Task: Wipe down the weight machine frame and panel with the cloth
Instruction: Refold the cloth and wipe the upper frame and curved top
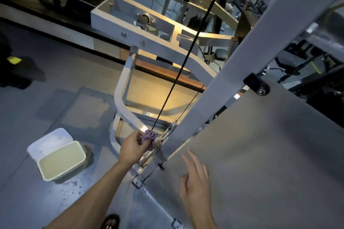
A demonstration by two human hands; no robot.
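Fingers of the left hand point(132, 147) grip the bunched purple cloth point(148, 136) against the curved frame tube point(122, 109) at lower centre, which runs up-left. The right hand point(195, 178), fingers relaxed, hovers by the grey panel point(260, 150), lower right.

White tub point(61, 161) of yellowish liquid on grey floor point(46, 102), lid point(50, 140) beneath it; water drops point(74, 185) nearby

There were two hands, the left hand point(132, 147) and the right hand point(195, 182); one purple cloth point(149, 136); one white tub of water point(61, 160); one grey panel point(260, 154); two black cables point(178, 69).
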